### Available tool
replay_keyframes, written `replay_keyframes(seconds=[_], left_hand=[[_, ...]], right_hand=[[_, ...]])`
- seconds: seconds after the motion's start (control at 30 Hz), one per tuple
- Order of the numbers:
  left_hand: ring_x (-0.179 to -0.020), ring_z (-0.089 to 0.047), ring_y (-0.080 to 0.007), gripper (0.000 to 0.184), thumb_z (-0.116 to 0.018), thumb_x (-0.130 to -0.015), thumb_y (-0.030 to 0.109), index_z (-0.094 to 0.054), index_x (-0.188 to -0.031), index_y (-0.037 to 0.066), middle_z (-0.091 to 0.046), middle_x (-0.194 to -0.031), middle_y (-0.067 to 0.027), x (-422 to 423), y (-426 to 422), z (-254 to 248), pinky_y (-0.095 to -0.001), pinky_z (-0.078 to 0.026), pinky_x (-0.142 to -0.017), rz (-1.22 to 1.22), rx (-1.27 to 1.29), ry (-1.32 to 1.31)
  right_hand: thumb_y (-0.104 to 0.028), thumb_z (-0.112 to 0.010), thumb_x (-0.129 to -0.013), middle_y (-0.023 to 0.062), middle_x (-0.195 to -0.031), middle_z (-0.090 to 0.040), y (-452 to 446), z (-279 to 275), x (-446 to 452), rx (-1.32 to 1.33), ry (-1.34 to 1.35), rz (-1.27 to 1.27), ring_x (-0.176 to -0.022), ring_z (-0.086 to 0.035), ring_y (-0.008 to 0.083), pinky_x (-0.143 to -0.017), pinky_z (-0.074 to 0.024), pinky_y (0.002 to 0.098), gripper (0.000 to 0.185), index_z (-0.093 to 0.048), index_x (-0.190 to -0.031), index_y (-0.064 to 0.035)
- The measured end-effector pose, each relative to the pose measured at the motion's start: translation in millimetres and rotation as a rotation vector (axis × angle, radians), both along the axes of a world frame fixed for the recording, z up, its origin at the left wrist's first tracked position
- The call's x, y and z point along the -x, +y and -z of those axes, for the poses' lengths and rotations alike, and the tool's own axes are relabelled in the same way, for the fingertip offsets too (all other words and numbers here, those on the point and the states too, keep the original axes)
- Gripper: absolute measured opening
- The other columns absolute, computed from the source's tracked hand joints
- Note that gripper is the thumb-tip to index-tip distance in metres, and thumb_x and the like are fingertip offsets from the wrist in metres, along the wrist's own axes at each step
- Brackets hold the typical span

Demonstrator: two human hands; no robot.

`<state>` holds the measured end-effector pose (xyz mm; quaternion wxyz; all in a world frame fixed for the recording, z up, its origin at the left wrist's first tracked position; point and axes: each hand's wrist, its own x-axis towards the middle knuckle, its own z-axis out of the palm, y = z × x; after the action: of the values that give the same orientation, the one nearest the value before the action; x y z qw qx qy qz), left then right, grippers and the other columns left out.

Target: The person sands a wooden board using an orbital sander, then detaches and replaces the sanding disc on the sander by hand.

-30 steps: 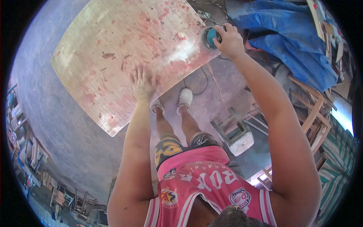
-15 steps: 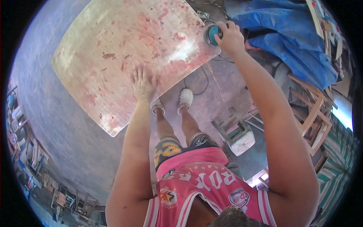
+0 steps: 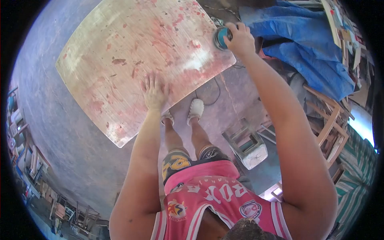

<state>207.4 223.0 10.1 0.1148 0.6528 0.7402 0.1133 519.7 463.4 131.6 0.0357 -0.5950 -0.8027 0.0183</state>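
In the head view a wide wooden tabletop (image 3: pixel 148 52) with red stains and darker scuffs lies before me. My left hand (image 3: pixel 155 92) rests flat on it near the front edge, fingers stretched out. At the right edge of the panel, my right hand (image 3: pixel 241 40) is wrapped round a teal power sander (image 3: pixel 221 38). The sander sits on the surface, partly overhanging that edge; its underside is hidden. A dark cord (image 3: pixel 218 90) loops on the floor below the panel.
A blue tarp (image 3: pixel 296 36) drapes over things at the upper right. A small stool (image 3: pixel 248 146) stands right of my legs. Wooden frames (image 3: pixel 332 124) are piled at the right, with green striped cloth (image 3: pixel 356 160) below. More clutter (image 3: pixel 30 160) lines the far left.
The sander and my right hand have shifted very slightly left along the panel's right edge. My left hand stays flat; the whole view has moved a little.
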Motion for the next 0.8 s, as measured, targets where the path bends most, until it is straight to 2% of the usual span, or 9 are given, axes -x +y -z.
replay_keyframes(seconds=[0.13,0.2,0.33,0.4,0.5,0.7,0.8], left_hand=[[-0.152,-0.029,-0.0329,0.071,-0.059,-0.095,0.049,-0.042,-0.155,0.014,-0.039,-0.162,-0.0115,2,0,5,-0.0556,-0.013,-0.125,0.020,-0.044,0.015],[-0.153,-0.027,-0.0327,0.071,-0.059,-0.095,0.047,-0.042,-0.155,0.013,-0.036,-0.163,-0.0114,2,1,0,-0.0550,-0.013,-0.124,0.016,-0.015,0.003],[-0.154,-0.026,-0.0327,0.070,-0.061,-0.095,0.045,-0.042,-0.155,0.012,-0.035,-0.164,-0.0117,0,1,-7,-0.0545,-0.013,-0.125,0.006,0.036,0.001],[-0.153,-0.026,-0.0328,0.070,-0.061,-0.095,0.045,-0.042,-0.155,0.012,-0.035,-0.164,-0.0120,0,0,-7,-0.0545,-0.013,-0.125,0.000,0.028,-0.015],[-0.153,-0.027,-0.0330,0.070,-0.062,-0.095,0.044,-0.043,-0.154,0.012,-0.036,-0.163,-0.0126,1,0,-5,-0.0546,-0.013,-0.125,0.003,0.007,-0.034],[-0.154,-0.025,-0.0324,0.071,-0.062,-0.095,0.043,-0.040,-0.156,0.012,-0.033,-0.164,-0.0117,1,0,-2,-0.0548,-0.012,-0.125,0.003,0.016,-0.045],[-0.154,-0.025,-0.0322,0.073,-0.062,-0.095,0.044,-0.038,-0.157,0.013,-0.032,-0.165,-0.0108,1,-2,2,-0.0550,-0.012,-0.125,0.008,0.013,-0.038]], right_hand=[[-0.037,-0.077,-0.082,0.0111,-0.130,-0.057,62,-1,37,-0.092,-0.004,-0.033,-0.118,-0.058,0.0356,-0.094,-0.0542,0.0477,0.050,-0.062,-0.128,-0.0278],[-0.020,-0.068,-0.083,0.0168,-0.120,-0.058,82,-20,60,-0.015,0.096,-0.071,-0.116,-0.057,0.0372,-0.096,-0.0507,0.0463,0.043,-0.064,-0.126,-0.0158],[-0.020,-0.066,-0.085,0.0178,-0.119,-0.058,87,-23,64,-0.009,0.088,-0.082,-0.114,-0.058,0.0386,-0.093,-0.0521,0.0473,0.038,-0.064,-0.122,-0.0152],[-0.038,-0.074,-0.085,0.0139,-0.128,-0.058,81,3,41,-0.065,-0.019,-0.118,-0.117,-0.059,0.0382,-0.095,-0.0539,0.0498,0.049,-0.060,-0.130,-0.0280],[-0.039,-0.073,-0.085,0.0131,-0.127,-0.058,67,-1,32,0.004,-0.044,-0.100,-0.118,-0.059,0.0374,-0.096,-0.0538,0.0495,0.048,-0.061,-0.131,-0.0279],[-0.040,-0.073,-0.086,0.0116,-0.128,-0.057,101,1,61,-0.026,-0.025,-0.106,-0.122,-0.055,0.0349,-0.097,-0.0533,0.0493,0.049,-0.060,-0.132,-0.0271],[-0.038,-0.074,-0.085,0.0118,-0.127,-0.057,85,-2,60,-0.011,-0.024,-0.145,-0.121,-0.056,0.0352,-0.097,-0.0534,0.0486,0.050,-0.060,-0.132,-0.0270]])
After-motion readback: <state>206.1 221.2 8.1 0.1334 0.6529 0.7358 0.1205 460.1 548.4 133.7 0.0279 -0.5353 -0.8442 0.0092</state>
